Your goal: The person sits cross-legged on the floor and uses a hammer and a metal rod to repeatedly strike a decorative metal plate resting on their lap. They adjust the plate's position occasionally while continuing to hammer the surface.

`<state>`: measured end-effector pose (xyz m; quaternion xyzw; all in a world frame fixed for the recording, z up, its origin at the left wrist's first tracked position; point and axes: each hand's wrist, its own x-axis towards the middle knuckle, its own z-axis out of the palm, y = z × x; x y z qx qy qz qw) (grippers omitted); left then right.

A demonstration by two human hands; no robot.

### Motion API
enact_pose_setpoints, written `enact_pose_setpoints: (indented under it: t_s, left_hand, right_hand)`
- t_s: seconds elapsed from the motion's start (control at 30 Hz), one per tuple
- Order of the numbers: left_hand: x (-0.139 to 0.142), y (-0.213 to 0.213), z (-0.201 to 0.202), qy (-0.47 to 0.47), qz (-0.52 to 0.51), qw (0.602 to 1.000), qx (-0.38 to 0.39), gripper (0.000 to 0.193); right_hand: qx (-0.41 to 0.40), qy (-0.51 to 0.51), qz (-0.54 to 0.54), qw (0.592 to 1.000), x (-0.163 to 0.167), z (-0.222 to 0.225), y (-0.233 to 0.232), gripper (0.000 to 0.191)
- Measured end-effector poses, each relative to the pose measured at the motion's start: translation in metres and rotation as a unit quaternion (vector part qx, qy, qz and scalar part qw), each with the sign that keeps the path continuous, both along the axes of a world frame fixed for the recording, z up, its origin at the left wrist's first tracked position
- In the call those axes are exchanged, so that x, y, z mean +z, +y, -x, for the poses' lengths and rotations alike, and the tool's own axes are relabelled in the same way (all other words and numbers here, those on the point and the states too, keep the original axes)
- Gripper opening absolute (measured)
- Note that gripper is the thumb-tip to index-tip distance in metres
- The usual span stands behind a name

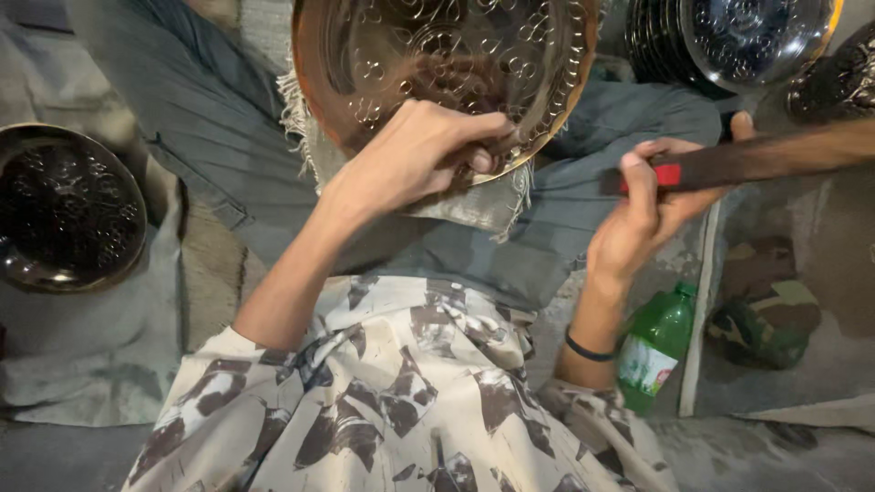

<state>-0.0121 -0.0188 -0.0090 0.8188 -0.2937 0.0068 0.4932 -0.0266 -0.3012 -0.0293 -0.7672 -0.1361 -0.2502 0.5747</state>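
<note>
- We lose the top of the copper plate past the upper edge of the view, and our left hand covers its lower rim, so whatever the fingers pinch there is hidden.
- The hammer blurs out; its head end runs off to the right of the plate and we cannot make it out.
- Right of the plate, a stack of dark plates is cut off at the top, and a dark plate well to the plate's left is clipped at the side.
- Room is tight: below the plate, the frayed cloth over our lap takes its lower edge, and the grey trousers fill the ground on both sides of it.
- Our left hand is curled narrow, fingertips pressed to the plate's lower rim.
- Our right hand is closed around the hammer's handle at its red band, lower right of the plate and clear of it.
- A green bottle stands farther below and right of the plate, under that wrist.
</note>
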Motion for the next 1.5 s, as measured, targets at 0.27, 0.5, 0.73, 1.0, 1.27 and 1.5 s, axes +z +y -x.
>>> enact_pose_setpoints:
  t_s: [0.27,0.5,0.73,1.0,1.27,1.5]
  left_hand:
    - [-0.009,-0.004,0.005,0.010,0.024,0.999,0.047,0.035]
    - [-0.010,-0.012,0.020,0.071,0.068,0.985,0.139,0.043]
    - [-0.015,-0.031,0.042,0.087,0.118,0.944,0.294,0.048]
    - [-0.014,-0.034,0.047,0.088,0.117,0.929,0.339,0.041]
    - [-0.022,-0.033,0.045,0.072,0.105,0.937,0.325,0.043]
    - [-0.021,-0.024,0.035,0.079,0.080,0.964,0.242,0.054]
  right_hand:
    - [-0.005,0.122,0.357,0.926,0.062,-0.009,0.021,0.062]
    - [0.091,0.087,0.389,0.912,0.074,-0.032,-0.001,0.046]
    - [0.125,-0.006,0.418,0.900,0.103,-0.050,0.032,0.068]
    - [0.202,-0.092,0.646,0.730,0.129,-0.062,0.040,0.089]
    - [0.165,-0.077,0.607,0.774,0.119,-0.066,0.034,0.086]
    - [0.130,-0.011,0.603,0.787,0.097,-0.053,0.017,0.085]
